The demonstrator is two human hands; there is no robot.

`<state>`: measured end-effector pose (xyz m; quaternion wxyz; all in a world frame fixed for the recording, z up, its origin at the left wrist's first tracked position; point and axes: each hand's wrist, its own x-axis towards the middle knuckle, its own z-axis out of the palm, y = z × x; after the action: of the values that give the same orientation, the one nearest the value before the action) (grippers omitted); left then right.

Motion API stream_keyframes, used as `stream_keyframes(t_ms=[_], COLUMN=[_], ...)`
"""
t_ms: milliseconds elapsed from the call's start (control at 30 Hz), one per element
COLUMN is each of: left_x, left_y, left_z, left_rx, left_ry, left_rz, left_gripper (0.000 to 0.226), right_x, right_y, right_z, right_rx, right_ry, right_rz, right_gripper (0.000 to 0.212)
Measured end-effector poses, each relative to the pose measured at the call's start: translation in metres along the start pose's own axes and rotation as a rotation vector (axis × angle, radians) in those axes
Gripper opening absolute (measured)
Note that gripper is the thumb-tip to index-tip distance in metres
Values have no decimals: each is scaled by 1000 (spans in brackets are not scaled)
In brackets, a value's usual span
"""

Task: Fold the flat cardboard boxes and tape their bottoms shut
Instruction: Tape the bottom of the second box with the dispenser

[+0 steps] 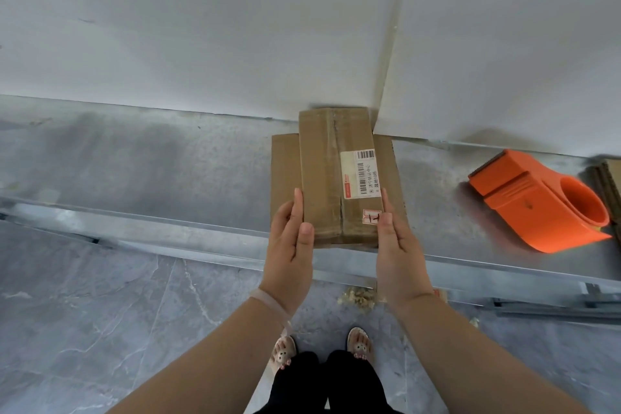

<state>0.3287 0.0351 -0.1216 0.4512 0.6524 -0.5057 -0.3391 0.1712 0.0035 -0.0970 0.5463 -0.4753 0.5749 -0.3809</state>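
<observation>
A brown cardboard box [331,175] stands on the grey metal table [151,171], its two narrow flaps folded in and meeting along a central seam. A white shipping label with barcodes [361,173] sits on its right flap. Wider flaps stick out flat on both sides, the left side flap [285,171] the more visible. My left hand [290,245] presses against the box's left edge, thumb on top. My right hand [398,245] holds the right edge the same way. An orange tape dispenser [537,202] lies on the table to the right, apart from both hands.
White panels [201,37] stand along the back of the table, close behind the box. More flat cardboard [610,185] shows at the right edge. The table's front edge [201,228] runs diagonally below my hands. Below are a grey tiled floor, my feet and scattered scraps [358,297].
</observation>
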Motion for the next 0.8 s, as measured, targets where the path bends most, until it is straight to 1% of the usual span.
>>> stream_keyframes(t_ms=[67, 133, 167, 233, 333, 367, 433, 500, 533, 567, 633, 733, 800], left_x=[1, 4, 5, 8, 8, 8, 8, 9, 10, 11, 13, 15, 13], left_y=[-6, -10, -12, -13, -9, -7, 0, 5, 7, 7, 5, 0, -4], left_z=[-8, -17, -21, -29, -39, -38, -33, -24, -20, -18, -18, -23, -25], left_rx=[32, 122, 190, 319, 414, 434, 475, 506, 513, 518, 537, 552, 545], left_ry=[-37, -79, -95, -125, -194, -194, -147, -57, -17, 6, 6, -19, -24], left_rz=[53, 126, 171, 259, 345, 377, 384, 326, 307, 302, 335, 398, 418], left_gripper=[54, 62, 65, 68, 71, 72, 78, 81, 79, 77, 74, 68, 62], right_x=[1, 2, 3, 6, 8, 8, 7, 8, 8, 9, 11, 14, 15], right_y=[4, 8, 9, 10, 5, 4, 6, 11, 13, 14, 17, 18, 19], right_z=[-7, -18, -23, -32, -38, -37, -31, -22, -18, -16, -17, -25, -29], right_rx=[-21, -99, -164, -327, -483, -537, -642, -665, -661, -665, -694, -732, -748], right_ry=[-43, -83, -103, -140, -170, -177, -165, -79, -29, 7, 24, 1, -22], right_rz=[-6, -47, -76, -152, -262, -312, -412, -458, -471, -487, -541, -619, -631], right_gripper=[42, 49, 50, 45, 47, 48, 60, 69, 71, 71, 67, 60, 57])
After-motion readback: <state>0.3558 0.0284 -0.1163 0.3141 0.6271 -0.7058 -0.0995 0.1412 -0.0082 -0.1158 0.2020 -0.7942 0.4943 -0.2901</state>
